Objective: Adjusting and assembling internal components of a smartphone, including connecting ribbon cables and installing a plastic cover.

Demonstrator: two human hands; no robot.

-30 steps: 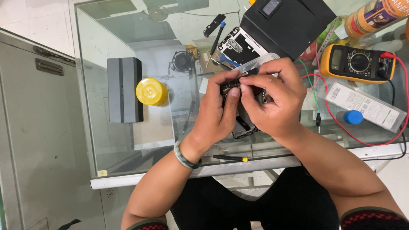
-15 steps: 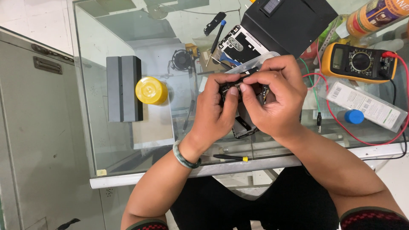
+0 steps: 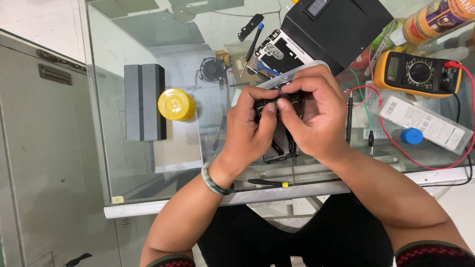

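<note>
Gripping a small black rectangular phone frame from both ends, the left hand and the right hand are closed on it together, thumbs pressed side by side on its near face — a hold that seems meant to steady the thin part while the thumbs work at one spot. The frame is lifted just above the glass tabletop, its lower end hanging between the palms. Left of the frame, well apart, a yellow round plastic cap sits just beside a grey upright rectangular block. Beyond the frame lies a black boxy device with a bare silver phone chassis against it. Right of the frame rests a yellow-cased multimeter, its red lead wire looping near the right wrist — the closest thing that could snag. Below the frame, near the tabletop's edge, lies a thin yellow-tipped screwdriver.
</note>
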